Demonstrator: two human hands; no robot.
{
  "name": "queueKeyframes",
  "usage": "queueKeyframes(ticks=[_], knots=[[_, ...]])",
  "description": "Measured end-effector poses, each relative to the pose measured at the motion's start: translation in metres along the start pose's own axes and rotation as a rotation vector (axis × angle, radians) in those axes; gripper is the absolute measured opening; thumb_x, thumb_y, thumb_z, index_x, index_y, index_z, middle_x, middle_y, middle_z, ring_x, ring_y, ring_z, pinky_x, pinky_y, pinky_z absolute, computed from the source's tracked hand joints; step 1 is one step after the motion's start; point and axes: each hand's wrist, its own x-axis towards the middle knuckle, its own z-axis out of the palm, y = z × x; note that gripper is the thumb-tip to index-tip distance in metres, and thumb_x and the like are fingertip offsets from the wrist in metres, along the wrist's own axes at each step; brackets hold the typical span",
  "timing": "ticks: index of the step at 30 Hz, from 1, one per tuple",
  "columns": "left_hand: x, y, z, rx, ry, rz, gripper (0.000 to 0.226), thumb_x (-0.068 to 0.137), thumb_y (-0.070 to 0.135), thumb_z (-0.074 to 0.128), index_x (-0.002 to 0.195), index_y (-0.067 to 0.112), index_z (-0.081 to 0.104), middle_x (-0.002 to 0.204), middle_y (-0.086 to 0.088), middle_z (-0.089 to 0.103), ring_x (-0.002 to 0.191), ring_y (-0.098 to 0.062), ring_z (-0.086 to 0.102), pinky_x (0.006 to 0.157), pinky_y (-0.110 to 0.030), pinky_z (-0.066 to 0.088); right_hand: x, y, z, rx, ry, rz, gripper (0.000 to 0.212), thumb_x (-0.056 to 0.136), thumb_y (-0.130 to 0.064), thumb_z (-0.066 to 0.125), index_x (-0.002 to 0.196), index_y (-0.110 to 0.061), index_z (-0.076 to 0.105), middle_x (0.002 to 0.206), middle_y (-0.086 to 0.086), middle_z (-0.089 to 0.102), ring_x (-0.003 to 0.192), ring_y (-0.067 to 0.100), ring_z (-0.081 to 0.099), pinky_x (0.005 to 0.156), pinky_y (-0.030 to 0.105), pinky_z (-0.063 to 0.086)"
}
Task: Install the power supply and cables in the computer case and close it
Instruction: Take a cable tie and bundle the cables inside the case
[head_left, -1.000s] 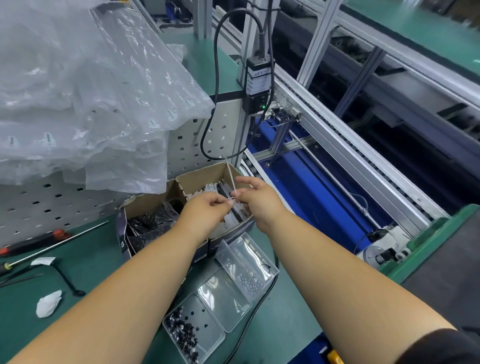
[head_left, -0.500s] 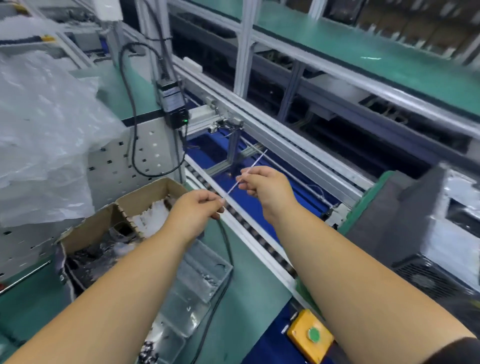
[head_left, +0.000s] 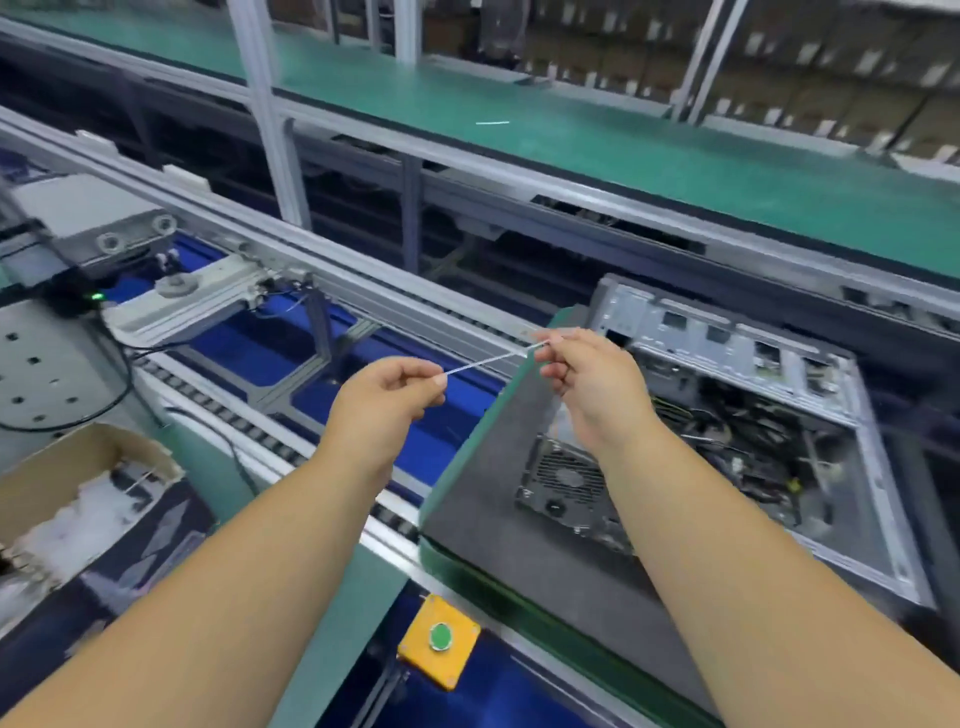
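Note:
A thin white cable tie (head_left: 488, 359) is stretched between both hands above the conveyor. My left hand (head_left: 387, 400) pinches its lower left end and my right hand (head_left: 587, 382) pinches its upper right end. To the right, an open computer case (head_left: 779, 415) lies on its side on a grey foam pad (head_left: 498, 467). Inside it sit a power supply with a fan grille (head_left: 563, 478) and loose black cables (head_left: 737, 436). My right forearm hides part of the power supply.
A cardboard box of white cable ties (head_left: 72, 499) stands at the lower left. A yellow box with a green button (head_left: 440, 638) sits near the front edge. Roller conveyor rails (head_left: 270, 441) run diagonally; a green belt (head_left: 571, 140) lies beyond.
Both hands lifted the cable tie out of the cardboard box and carried it right, toward the computer case. The view swung right, bringing the open case into sight.

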Motion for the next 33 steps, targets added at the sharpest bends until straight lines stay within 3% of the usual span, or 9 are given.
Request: queueKeyframes(ticks=[7, 10, 13, 16, 18, 21, 24, 30, 33], knots=[[-0.009, 0.021, 0.125, 0.064, -0.151, 0.014, 0.009, 0.087, 0.006, 0.065, 0.087, 0.014, 0.067, 0.082, -0.005, 0.068, 0.078, -0.018, 0.063, 0.071, -0.029, 0.042, -0.015, -0.025, -0.129, -0.006, 0.189, -0.019, 0.018, 0.092, -0.006, 0.055, 0.083, -0.014, 0.068, 0.069, -0.001, 0.072, 0.054, 0.006, 0.056, 0.058, 0.021, 0.043], [-0.016, 0.027, 0.173, 0.219, -0.269, 0.009, 0.005, 0.087, 0.016, 0.065, 0.086, 0.020, 0.068, 0.084, 0.001, 0.071, 0.080, -0.016, 0.067, 0.068, -0.027, 0.044, -0.025, -0.033, -0.171, -0.052, 0.237, -0.011, 0.023, 0.088, -0.008, 0.057, 0.072, -0.018, 0.069, 0.075, 0.000, 0.074, 0.055, 0.006, 0.055, 0.051, 0.022, 0.040], [-0.026, 0.031, 0.218, 0.412, -0.344, 0.110, 0.007, 0.086, 0.032, 0.066, 0.081, 0.029, 0.069, 0.079, 0.008, 0.072, 0.077, -0.007, 0.067, 0.066, -0.024, 0.046, -0.034, -0.040, -0.207, -0.063, 0.235, -0.045, 0.020, 0.090, -0.003, 0.055, 0.078, -0.013, 0.068, 0.073, 0.000, 0.074, 0.050, 0.004, 0.053, 0.049, 0.016, 0.041], [-0.034, 0.033, 0.259, 0.534, -0.387, 0.202, 0.008, 0.087, 0.031, 0.067, 0.080, 0.030, 0.070, 0.076, 0.007, 0.072, 0.079, -0.014, 0.067, 0.075, -0.034, 0.054, -0.042, -0.044, -0.235, -0.076, 0.234, -0.042, 0.016, 0.091, -0.002, 0.055, 0.084, -0.010, 0.067, 0.072, 0.000, 0.073, 0.049, 0.005, 0.053, 0.047, 0.012, 0.041], [-0.036, 0.032, 0.280, 0.596, -0.413, 0.233, 0.007, 0.085, 0.033, 0.067, 0.079, 0.033, 0.069, 0.075, 0.008, 0.071, 0.078, -0.017, 0.067, 0.078, -0.040, 0.056, -0.046, -0.044, -0.249, -0.092, 0.234, -0.029, 0.015, 0.092, -0.005, 0.056, 0.085, -0.011, 0.067, 0.075, 0.001, 0.074, 0.052, 0.006, 0.054, 0.050, 0.013, 0.043], [-0.038, 0.031, 0.303, 0.652, -0.433, 0.253, 0.007, 0.084, 0.036, 0.069, 0.077, 0.037, 0.069, 0.076, 0.012, 0.069, 0.074, -0.011, 0.066, 0.074, -0.036, 0.057, -0.048, -0.040, -0.266, -0.131, 0.235, -0.019, 0.015, 0.091, -0.007, 0.057, 0.084, -0.013, 0.068, 0.078, 0.003, 0.075, 0.055, 0.006, 0.057, 0.058, 0.019, 0.044], [-0.035, 0.032, 0.320, 0.635, -0.493, 0.242, 0.008, 0.086, 0.032, 0.068, 0.079, 0.035, 0.070, 0.079, 0.009, 0.070, 0.076, -0.015, 0.066, 0.069, -0.034, 0.058, -0.045, -0.037, -0.276, -0.139, 0.228, -0.016, 0.014, 0.092, -0.007, 0.055, 0.088, -0.010, 0.069, 0.078, 0.002, 0.075, 0.055, 0.005, 0.058, 0.056, 0.018, 0.044], [-0.012, 0.028, 0.340, 0.599, -0.618, 0.234, 0.009, 0.090, 0.029, 0.066, 0.084, 0.027, 0.072, 0.063, 0.017, 0.065, 0.053, 0.006, 0.054, 0.054, -0.014, 0.040, -0.030, -0.030, -0.284, -0.169, 0.304, 0.020, 0.016, 0.094, -0.012, 0.054, 0.089, -0.014, 0.069, 0.081, 0.001, 0.076, 0.059, 0.006, 0.059, 0.065, 0.025, 0.044], [0.005, 0.023, 0.344, 0.523, -0.688, 0.175, 0.010, 0.091, 0.030, 0.064, 0.084, 0.025, 0.072, 0.070, 0.009, 0.070, 0.053, -0.003, 0.052, 0.061, -0.022, 0.044, -0.024, -0.029, -0.285, -0.183, 0.370, 0.037, 0.018, 0.095, -0.013, 0.053, 0.089, -0.013, 0.070, 0.080, 0.001, 0.076, 0.062, 0.008, 0.060, 0.065, 0.025, 0.045]])
